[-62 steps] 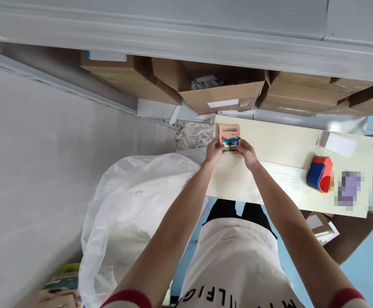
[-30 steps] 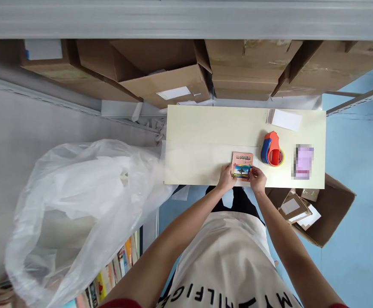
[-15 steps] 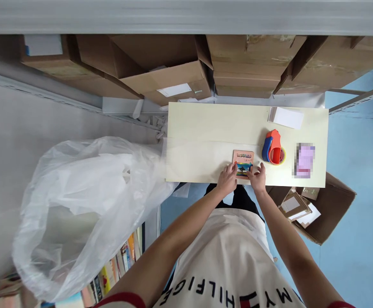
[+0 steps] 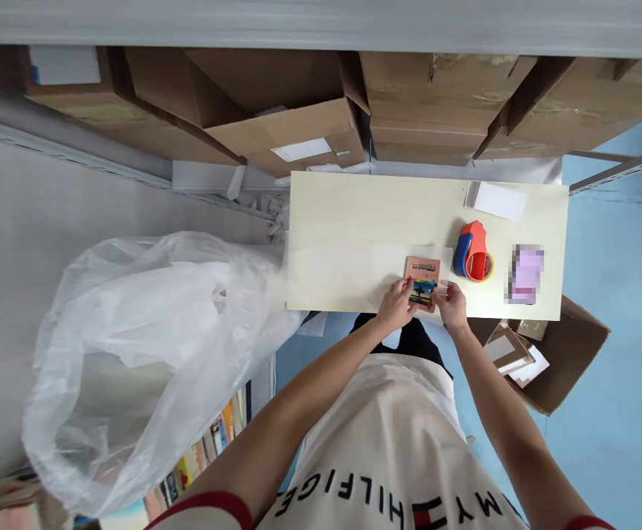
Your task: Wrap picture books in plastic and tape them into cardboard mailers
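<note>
A small pink book (image 4: 425,269) with a coloured picture on its cover lies near the front edge of the pale table (image 4: 365,206). Under it stretches a translucent plastic sheet (image 4: 348,272), running left towards the big plastic bag. My left hand (image 4: 397,306) grips the book's lower left side, fingers partly over the cover. Just right of the book, my right hand (image 4: 453,306) is closed in a pinch on the sheet's lifted right end. A red and blue tape dispenser (image 4: 471,252) stands beyond my right hand.
A large clear plastic bag (image 4: 116,316) with white material bulges at left, above a row of books (image 4: 210,445). Cardboard boxes (image 4: 299,132) line the shelf behind. A flat white packet (image 4: 500,201) and blurred purple item (image 4: 526,274) lie at right; an open carton (image 4: 572,353) sits below.
My right hand has moved off the book's right side, slightly right, and now pinches the sheet's end. The book and my left hand have shifted slightly right.
</note>
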`<state>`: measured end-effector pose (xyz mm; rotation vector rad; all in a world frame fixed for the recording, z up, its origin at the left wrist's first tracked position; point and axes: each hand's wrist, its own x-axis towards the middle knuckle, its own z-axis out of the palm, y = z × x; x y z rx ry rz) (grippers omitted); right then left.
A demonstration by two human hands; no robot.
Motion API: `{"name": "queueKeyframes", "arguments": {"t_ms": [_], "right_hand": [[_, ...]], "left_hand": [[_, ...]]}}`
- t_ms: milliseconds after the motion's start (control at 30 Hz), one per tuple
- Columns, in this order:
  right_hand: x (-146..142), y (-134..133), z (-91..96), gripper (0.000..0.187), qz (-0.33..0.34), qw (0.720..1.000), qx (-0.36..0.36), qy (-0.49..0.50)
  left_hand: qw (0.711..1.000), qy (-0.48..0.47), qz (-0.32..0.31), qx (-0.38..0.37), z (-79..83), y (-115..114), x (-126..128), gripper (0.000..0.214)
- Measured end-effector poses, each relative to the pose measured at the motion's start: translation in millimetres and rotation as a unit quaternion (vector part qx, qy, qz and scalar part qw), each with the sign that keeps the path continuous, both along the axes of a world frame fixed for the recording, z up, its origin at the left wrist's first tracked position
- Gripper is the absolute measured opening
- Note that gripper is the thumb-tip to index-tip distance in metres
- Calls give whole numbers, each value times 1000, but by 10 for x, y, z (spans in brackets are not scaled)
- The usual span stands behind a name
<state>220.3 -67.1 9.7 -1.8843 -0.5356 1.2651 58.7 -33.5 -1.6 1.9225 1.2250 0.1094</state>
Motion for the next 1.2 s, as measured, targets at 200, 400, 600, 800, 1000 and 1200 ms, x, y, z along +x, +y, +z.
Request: {"name": "queueKeyframes", "arguments": {"t_ms": [200,400,600,800,1000,1200], "right_hand": [[103,-100,352,36,-15,998,-31,-62],[-119,24,368,42,107,992,47,-36],[-317,145,56,48,157,986,50,20],[-361,185,-110,49,123,991,25,49],[-305,91,-143,34,120,992,46,-15],[-159,-25,-155,45,37,989,-19,-142]], "left_hand": [[976,-178,52,-112,141,-10,436,46],[887,-334,194,-255,283,98,266,50],[878,-271,273,-286,125,307,-129,60],[929,-125,309,-158,20,239,-187,42],[972,-73,218,-56,-19,45,-44,44],[967,-70,225,-100,-126,101,-29,39]]}}
